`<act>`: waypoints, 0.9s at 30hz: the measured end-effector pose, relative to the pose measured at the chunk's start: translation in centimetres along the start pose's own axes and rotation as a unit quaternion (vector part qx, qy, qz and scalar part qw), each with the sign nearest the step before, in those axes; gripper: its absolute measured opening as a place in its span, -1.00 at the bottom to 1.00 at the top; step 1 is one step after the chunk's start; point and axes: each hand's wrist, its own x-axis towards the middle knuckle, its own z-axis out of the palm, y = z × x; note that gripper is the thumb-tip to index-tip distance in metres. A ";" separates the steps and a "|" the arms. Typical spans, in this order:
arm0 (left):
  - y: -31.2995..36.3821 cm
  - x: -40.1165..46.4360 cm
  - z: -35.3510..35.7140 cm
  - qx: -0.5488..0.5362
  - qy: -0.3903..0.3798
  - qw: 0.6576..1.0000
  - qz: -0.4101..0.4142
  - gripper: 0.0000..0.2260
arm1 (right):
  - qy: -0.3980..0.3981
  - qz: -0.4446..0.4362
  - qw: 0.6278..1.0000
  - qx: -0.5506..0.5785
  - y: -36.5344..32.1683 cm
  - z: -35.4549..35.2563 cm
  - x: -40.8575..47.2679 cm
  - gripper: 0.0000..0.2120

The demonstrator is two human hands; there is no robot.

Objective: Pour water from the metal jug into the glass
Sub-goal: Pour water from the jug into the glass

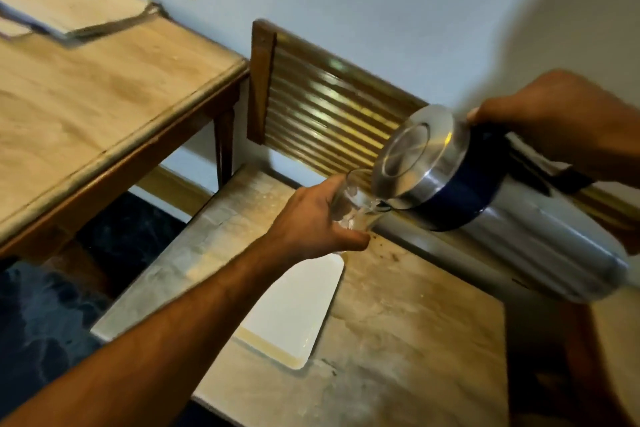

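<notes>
Grip: right hand (561,121) clenched on the metal jug (485,198) handle; left hand (311,222) wrapped round the glass (360,204).
Glass: just below the jug's spout, touching.
Jug axis: tipped spout-down toward the glass.
Tray (294,315): below the glass.

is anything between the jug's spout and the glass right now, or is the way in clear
Nothing visible stands between them. The right hand tips the metal jug so its spout sits right at the rim of the glass, which the left hand holds up above the white tray.
</notes>
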 end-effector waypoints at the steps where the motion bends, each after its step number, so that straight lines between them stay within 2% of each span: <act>1: 0.8 -0.2 -0.3 -0.001 0.004 1.000 -0.003 -0.47 | -0.026 0.006 0.999 -0.032 -1.6 -0.5 -1.1 -0.64; 4: 4.3 -0.4 -2.3 0.006 0.012 1.000 -0.005 -0.50 | -0.011 -0.028 0.999 -0.022 -4.0 -1.8 -2.8 -0.62; 7: 7.9 -0.5 -4.6 -0.002 0.019 1.000 0.003 -0.52 | 0.000 -0.015 1.000 0.008 -6.4 -5.8 -3.2 -0.58; 10: 12.9 -0.8 -7.1 -0.011 0.013 1.000 0.011 -0.53 | -0.019 -0.034 0.999 -0.014 -8.4 -10.0 -4.6 -0.47; 16: 22.1 -1.1 -11.0 -0.014 -0.014 0.999 0.050 -0.59 | 0.021 -0.025 0.999 0.001 -11.7 -19.1 -7.0 -0.51; 19: 25.9 -1.0 -12.3 -0.012 -0.019 0.998 0.066 -0.64 | 0.039 -0.033 0.999 0.005 -13.2 -23.4 -8.0 -0.60; 22: 29.4 -1.0 -13.2 -0.009 -0.031 0.996 0.089 -0.61 | 0.072 -0.021 0.997 0.012 -14.7 -27.2 -9.5 -0.67; 27: 34.2 -0.8 -13.8 0.018 -0.023 0.992 0.127 -0.46 | 0.105 -0.017 0.994 0.012 -16.6 -31.7 -11.2 -0.59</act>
